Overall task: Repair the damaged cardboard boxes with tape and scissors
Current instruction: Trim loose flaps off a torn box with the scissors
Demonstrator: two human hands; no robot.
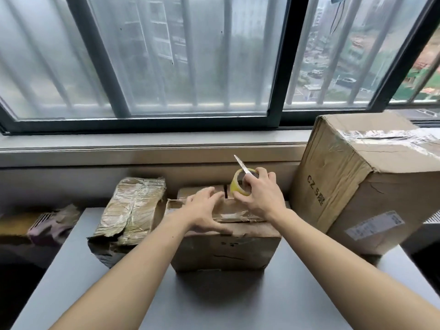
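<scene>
Mid-frame on my counter [71,270], the torn box [226,244] sits under both hands: my left hand [204,210] lies flat and relaxed on its top, while my right hand [258,196] has its grip closed around the tape roll [238,186] and scissors [242,166], blade pointing up

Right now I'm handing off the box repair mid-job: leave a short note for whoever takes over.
Right hand: holds the yellow tape roll together with the scissors, blade tip pointing up, above the middle box.
Left hand: open, fingers spread, resting on the middle box's torn top.
Boxes: crumpled taped box to the left, tall box to the right, all on the grey table.
Done: the tall box's top carries tape; the crumpled one is wrapped in it.
Left: the middle box's top flaps are still ragged and gapped; tape them, cut the strip.
</scene>
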